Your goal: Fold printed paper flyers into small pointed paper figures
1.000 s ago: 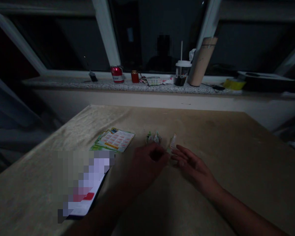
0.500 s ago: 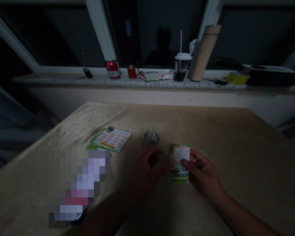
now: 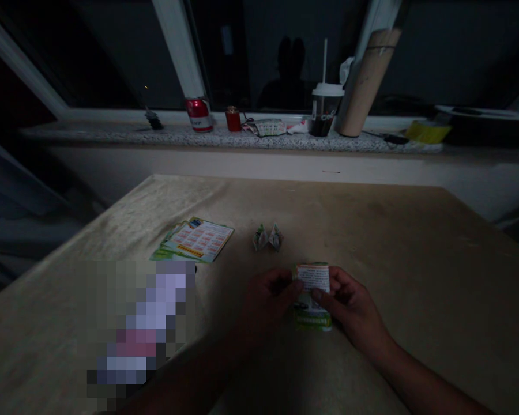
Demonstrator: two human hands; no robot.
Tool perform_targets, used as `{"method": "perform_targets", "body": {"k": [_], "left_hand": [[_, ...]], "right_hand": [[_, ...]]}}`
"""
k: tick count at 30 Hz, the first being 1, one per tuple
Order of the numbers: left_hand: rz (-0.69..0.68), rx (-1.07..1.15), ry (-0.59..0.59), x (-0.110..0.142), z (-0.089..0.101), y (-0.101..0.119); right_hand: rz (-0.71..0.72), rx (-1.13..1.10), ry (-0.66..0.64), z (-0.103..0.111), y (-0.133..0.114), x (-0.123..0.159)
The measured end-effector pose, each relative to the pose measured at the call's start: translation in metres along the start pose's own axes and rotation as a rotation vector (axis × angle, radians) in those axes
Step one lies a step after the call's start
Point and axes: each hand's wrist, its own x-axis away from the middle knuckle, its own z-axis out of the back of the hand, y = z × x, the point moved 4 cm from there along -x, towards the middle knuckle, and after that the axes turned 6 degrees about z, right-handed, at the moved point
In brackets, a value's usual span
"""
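Between my hands is a folded printed leaflet (image 3: 313, 308), green at its lower edge with white text panels above. My left hand (image 3: 272, 297) pinches its left side, thumb on the front. On the right side my right hand (image 3: 350, 302) grips it, thumb across the front and fingers behind. A small folded-paper shape (image 3: 268, 237) with two peaks stands on the table just beyond my left hand. Farther left lies a fanned stack of flat leaflets (image 3: 201, 239), green and white with red print.
A blurred-out bright phone-like object (image 3: 147, 323) lies at the left of the cloth-covered table (image 3: 372, 225). Along the granite windowsill (image 3: 164, 135) stand a red can (image 3: 199, 114), a small red jar (image 3: 232, 119), a lidded cup with straw (image 3: 326, 109) and a tall tan cylinder (image 3: 367, 86).
The leaflet, seen edge-on at first, has turned to show its printed face. My left hand, apart from it half a second ago, now holds its left side.
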Motion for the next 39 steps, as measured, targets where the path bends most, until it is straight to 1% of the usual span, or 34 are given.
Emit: {"method": "perform_targets", "body": {"k": [4,10,17,23,27,31,39], "left_hand": [[-0.013,0.023,0.027,0.0,0.002,0.001],[0.0,0.058,-0.024,0.0,0.0,0.004],[0.002,0.015,0.065,0.0,0.003,0.007],[0.0,-0.036,0.078,-0.002,0.005,0.007],[0.0,-0.039,0.07,0.0,0.004,0.007],[-0.004,-0.029,0.092,0.001,0.005,0.009],[0.031,-0.007,0.084,0.003,0.003,0.014]], "right_hand": [[-0.009,0.0,0.001,0.0,-0.001,-0.001],[-0.023,-0.017,0.026,0.004,0.002,-0.003],[-0.027,-0.015,0.025,0.002,0.002,-0.003],[-0.027,0.005,0.041,0.003,0.002,-0.003],[-0.029,0.02,0.037,0.003,0.002,-0.003],[-0.017,0.04,0.028,0.005,0.004,-0.003],[-0.021,-0.008,0.014,0.006,0.006,-0.002]]}}
